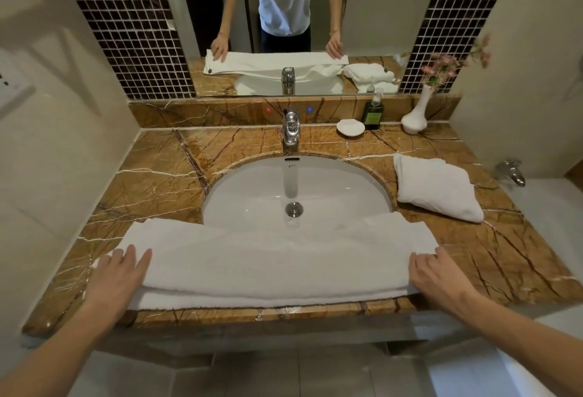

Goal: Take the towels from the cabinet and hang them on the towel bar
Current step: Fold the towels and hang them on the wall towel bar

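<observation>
A long white towel (277,264), folded lengthwise, lies across the front of the marble counter (164,182) and overlaps the sink's near rim. My left hand (121,273) rests flat on its left end with the fingers straight. My right hand (437,276) is at its right end, fingers curled over the edge and the thumb along the near fold. A second white towel (437,187), folded into a thick pad, sits on the counter to the right of the sink. Neither a cabinet nor a towel bar is in view.
The white sink (296,188) and chrome faucet (291,127) are in the middle. At the back right stand a soap dish (350,127), a green dispenser bottle (374,112) and a white flower vase (415,112). A mirror (284,18) is behind, walls on both sides.
</observation>
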